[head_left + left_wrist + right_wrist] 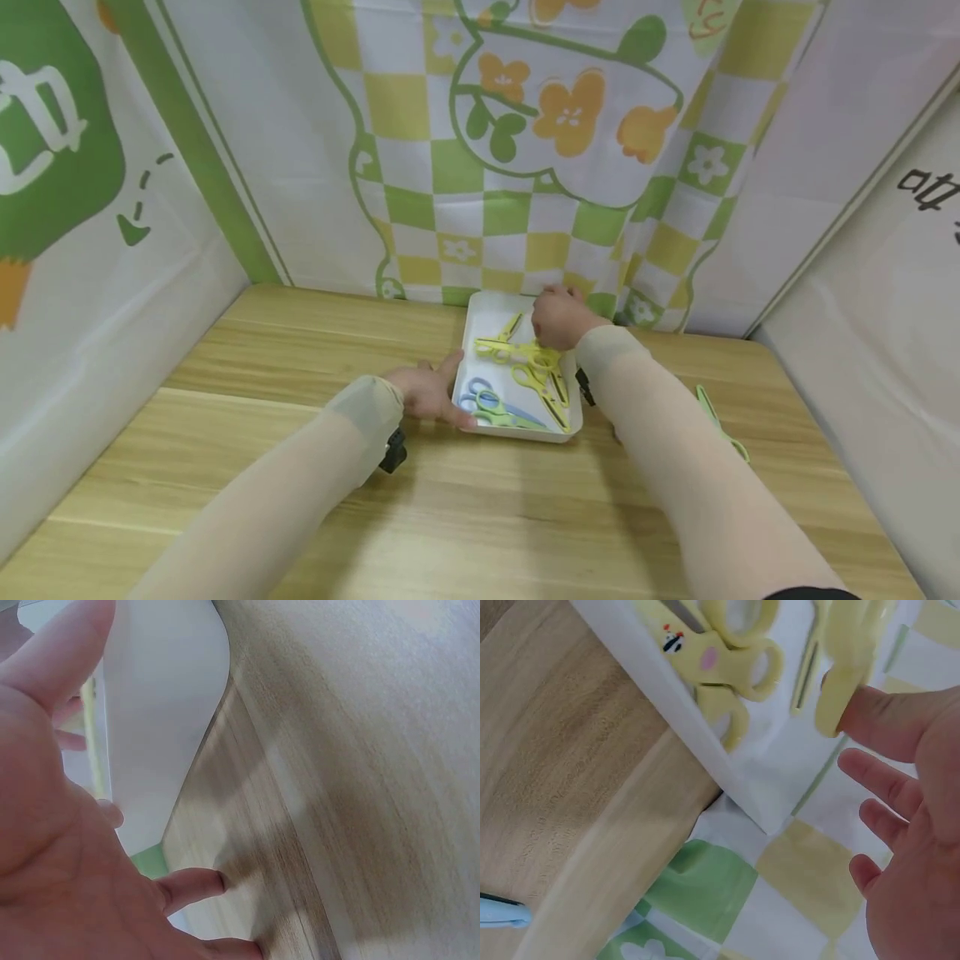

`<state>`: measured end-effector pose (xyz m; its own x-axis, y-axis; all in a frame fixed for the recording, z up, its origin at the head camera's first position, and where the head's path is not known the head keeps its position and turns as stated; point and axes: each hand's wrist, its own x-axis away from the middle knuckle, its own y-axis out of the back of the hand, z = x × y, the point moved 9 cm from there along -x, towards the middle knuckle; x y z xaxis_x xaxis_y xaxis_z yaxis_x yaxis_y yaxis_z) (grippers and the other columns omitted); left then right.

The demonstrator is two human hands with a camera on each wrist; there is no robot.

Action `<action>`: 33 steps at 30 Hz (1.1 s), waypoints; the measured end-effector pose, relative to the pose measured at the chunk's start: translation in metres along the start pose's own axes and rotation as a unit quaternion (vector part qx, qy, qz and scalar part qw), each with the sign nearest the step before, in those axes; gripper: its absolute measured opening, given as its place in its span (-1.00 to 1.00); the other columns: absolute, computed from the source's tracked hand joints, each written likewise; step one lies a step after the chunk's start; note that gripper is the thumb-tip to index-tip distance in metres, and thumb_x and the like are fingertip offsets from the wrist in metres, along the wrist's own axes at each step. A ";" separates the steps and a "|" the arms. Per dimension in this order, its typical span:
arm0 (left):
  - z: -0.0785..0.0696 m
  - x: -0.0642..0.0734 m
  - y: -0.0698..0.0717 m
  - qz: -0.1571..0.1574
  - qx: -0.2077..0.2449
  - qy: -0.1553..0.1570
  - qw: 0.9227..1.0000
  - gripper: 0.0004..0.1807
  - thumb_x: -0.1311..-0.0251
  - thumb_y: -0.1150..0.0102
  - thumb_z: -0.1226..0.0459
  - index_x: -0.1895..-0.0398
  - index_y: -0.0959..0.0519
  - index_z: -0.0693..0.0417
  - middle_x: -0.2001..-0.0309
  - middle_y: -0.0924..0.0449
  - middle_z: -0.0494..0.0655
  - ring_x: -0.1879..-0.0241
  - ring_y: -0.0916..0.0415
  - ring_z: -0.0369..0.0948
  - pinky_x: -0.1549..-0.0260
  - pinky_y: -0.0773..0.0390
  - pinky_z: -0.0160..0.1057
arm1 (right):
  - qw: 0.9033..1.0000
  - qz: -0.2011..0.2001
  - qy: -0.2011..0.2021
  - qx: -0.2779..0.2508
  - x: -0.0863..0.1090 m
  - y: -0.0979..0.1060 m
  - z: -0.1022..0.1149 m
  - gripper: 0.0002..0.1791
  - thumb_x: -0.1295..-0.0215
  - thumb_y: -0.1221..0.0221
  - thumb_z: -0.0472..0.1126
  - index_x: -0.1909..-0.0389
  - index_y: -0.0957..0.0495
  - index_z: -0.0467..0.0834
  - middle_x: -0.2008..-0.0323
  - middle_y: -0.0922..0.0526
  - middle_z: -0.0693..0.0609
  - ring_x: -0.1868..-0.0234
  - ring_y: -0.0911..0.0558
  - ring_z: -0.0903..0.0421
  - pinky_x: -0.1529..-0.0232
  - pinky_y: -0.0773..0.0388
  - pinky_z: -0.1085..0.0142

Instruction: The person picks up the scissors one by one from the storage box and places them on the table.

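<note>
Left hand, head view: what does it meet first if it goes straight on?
Left hand: likely the left wall of the white tray. It already looks in contact or nearly so; depth leaves any gap unclear.

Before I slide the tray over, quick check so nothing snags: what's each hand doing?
Left hand: open, fingers spread, touching the tray.
Right hand: closed, pinching yellow scissors.

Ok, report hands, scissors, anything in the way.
Left hand at tray; right hand pinching yellow scissors. Green scissors on table, right of tray. Nothing visibly blocking.
</note>
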<state>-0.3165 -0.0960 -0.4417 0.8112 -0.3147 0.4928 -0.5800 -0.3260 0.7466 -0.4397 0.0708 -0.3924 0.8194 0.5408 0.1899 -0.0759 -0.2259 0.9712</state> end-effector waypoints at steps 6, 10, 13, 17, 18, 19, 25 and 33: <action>0.002 0.001 0.001 0.003 -0.002 0.000 1.000 0.36 -0.03 -0.34 -0.30 -0.61 0.43 -0.16 -0.48 0.22 0.53 -0.45 0.14 0.35 -0.28 -0.07 0.35 | 0.993 -0.059 0.005 -0.101 0.020 0.013 -0.015 -0.88 -0.18 -0.32 -0.23 0.54 -0.69 -0.05 -0.28 -0.49 -0.12 -0.44 -0.12 -0.24 -0.20 0.00 -0.36; 0.004 0.000 0.001 0.009 0.001 0.004 1.000 0.36 -0.03 -0.34 -0.30 -0.61 0.44 -0.17 -0.49 0.26 0.51 -0.45 0.18 0.35 -0.28 -0.03 0.37 | 0.988 -0.090 0.006 -0.123 0.036 0.017 -0.024 -0.82 -0.16 -0.32 -0.19 0.60 -0.63 -0.05 -0.29 -0.48 -0.16 -0.44 -0.13 -0.25 -0.23 0.03 -0.37; 0.003 0.000 0.001 0.009 0.005 0.001 1.000 0.37 -0.02 -0.35 -0.30 -0.61 0.44 -0.16 -0.49 0.28 0.51 -0.46 0.22 0.34 -0.29 0.01 0.38 | 0.982 -0.114 -0.016 -0.152 0.051 0.018 -0.033 -0.79 -0.17 -0.33 -0.18 0.63 -0.60 -0.05 -0.30 -0.46 -0.15 -0.46 -0.10 -0.23 -0.27 0.09 -0.36; 0.002 -0.002 0.000 0.008 0.007 -0.001 1.000 0.39 0.01 -0.36 -0.31 -0.61 0.43 -0.15 -0.49 0.29 0.52 -0.46 0.24 0.35 -0.29 0.05 0.39 | 0.967 -0.155 -0.056 -0.192 0.078 0.022 -0.046 -0.77 -0.16 -0.32 -0.21 0.66 -0.60 -0.07 -0.32 -0.44 -0.16 -0.46 -0.07 -0.22 -0.28 0.12 -0.34; 0.002 -0.003 -0.001 0.008 0.007 -0.002 1.000 0.39 0.01 -0.36 -0.32 -0.61 0.43 -0.15 -0.48 0.29 0.52 -0.46 0.25 0.35 -0.29 0.05 0.39 | 0.963 -0.168 -0.065 -0.199 0.085 0.024 -0.049 -0.77 -0.15 -0.33 -0.21 0.67 -0.60 -0.08 -0.32 -0.44 -0.17 -0.46 -0.07 -0.22 -0.28 0.13 -0.35; 0.002 -0.003 -0.001 0.008 0.005 -0.001 1.000 0.40 0.02 -0.35 -0.32 -0.61 0.43 -0.15 -0.48 0.28 0.52 -0.46 0.25 0.36 -0.29 0.04 0.39 | 0.958 -0.181 -0.076 -0.208 0.093 0.025 -0.052 -0.78 -0.14 -0.33 -0.21 0.66 -0.62 -0.09 -0.32 -0.44 -0.18 -0.46 -0.07 -0.23 -0.28 0.15 -0.35; 0.000 -0.002 0.000 0.007 0.005 -0.006 1.000 0.38 -0.02 -0.35 -0.30 -0.61 0.44 -0.15 -0.47 0.28 0.55 -0.46 0.25 0.36 -0.28 0.02 0.40 | 0.928 -0.222 -0.153 -0.259 0.143 0.021 -0.069 -0.81 -0.18 -0.31 -0.19 0.57 -0.68 -0.17 -0.36 -0.37 -0.22 -0.48 0.02 -0.29 -0.27 0.33 -0.42; -0.003 -0.002 0.000 0.014 0.019 -0.010 1.000 0.36 -0.06 -0.36 -0.26 -0.61 0.45 -0.15 -0.47 0.32 0.57 -0.45 0.29 0.40 -0.25 0.03 0.45 | 0.925 -0.215 -0.182 -0.254 0.193 -0.007 -0.063 -0.73 -0.18 -0.30 -0.17 0.69 -0.60 -0.07 -0.27 -0.44 -0.30 -0.40 -0.07 -0.40 -0.19 0.19 -0.42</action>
<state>-0.3180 -0.0925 -0.4419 0.7930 -0.3413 0.5046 -0.6055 -0.3502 0.7147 -0.3164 0.2278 -0.3533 0.9658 0.1624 -0.2020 0.1211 0.4061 0.9058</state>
